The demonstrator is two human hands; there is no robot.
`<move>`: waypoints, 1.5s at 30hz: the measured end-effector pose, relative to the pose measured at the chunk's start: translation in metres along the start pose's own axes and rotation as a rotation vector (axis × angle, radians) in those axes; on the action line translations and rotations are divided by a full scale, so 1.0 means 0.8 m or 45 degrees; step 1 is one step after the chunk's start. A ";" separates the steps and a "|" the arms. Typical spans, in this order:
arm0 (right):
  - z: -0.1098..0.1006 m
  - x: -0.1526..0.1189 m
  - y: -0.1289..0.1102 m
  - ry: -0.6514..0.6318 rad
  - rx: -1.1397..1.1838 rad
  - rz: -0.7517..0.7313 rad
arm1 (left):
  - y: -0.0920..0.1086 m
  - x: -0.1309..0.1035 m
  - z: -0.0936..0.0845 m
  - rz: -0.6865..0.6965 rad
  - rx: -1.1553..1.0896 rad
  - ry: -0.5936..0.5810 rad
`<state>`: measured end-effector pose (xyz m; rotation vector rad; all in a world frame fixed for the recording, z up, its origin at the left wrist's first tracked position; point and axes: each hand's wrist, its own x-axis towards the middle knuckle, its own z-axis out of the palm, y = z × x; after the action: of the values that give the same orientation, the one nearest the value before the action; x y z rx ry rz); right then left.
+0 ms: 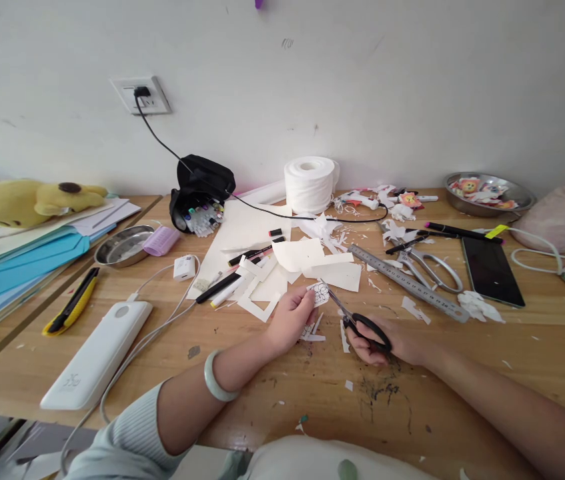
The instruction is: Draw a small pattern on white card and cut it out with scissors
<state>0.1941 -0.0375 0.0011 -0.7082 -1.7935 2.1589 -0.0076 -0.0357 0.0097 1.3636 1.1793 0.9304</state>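
Between the thumb and fingers of my left hand (292, 320) is a small white paper piece (321, 293) with black line drawing on it. My right hand (375, 343) holds black-handled scissors (369, 331), whose blades point up and left and reach the right edge of the drawn paper. Below my left hand lie narrow paper strips (313, 337) and another drawn scrap, partly hidden by the fingers. Cut white paper sheets (335, 273) lie just beyond both hands.
A steel ruler (407, 281), larger scissors (435, 270) and a phone (493, 272) lie to the right. A paper roll (309, 185) stands near the wall. At left are a power bank (97, 357), a yellow cutter (72, 303) and a metal bowl (125, 247).
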 end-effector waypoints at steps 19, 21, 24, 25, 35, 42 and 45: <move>0.000 0.000 -0.002 -0.025 -0.029 -0.011 | 0.001 -0.002 -0.003 -0.010 -0.015 -0.035; 0.000 0.001 0.000 -0.022 0.012 -0.029 | 0.001 -0.002 -0.001 -0.031 -0.049 -0.063; 0.000 0.003 0.003 -0.028 0.104 -0.055 | 0.000 -0.002 0.002 -0.044 -0.073 -0.129; 0.000 0.003 0.004 -0.030 0.118 -0.057 | 0.000 -0.002 0.003 -0.044 -0.073 -0.142; 0.002 0.002 0.000 -0.025 0.082 -0.021 | 0.005 -0.003 0.003 -0.057 -0.070 -0.192; 0.001 0.002 -0.007 -0.011 0.024 -0.017 | 0.008 -0.002 0.003 -0.102 -0.143 -0.190; -0.001 0.003 0.001 -0.007 0.038 -0.039 | 0.007 -0.001 0.003 -0.130 -0.173 -0.156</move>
<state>0.1928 -0.0356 0.0000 -0.6643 -1.7592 2.1658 -0.0050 -0.0364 0.0146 1.2225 1.0638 0.8274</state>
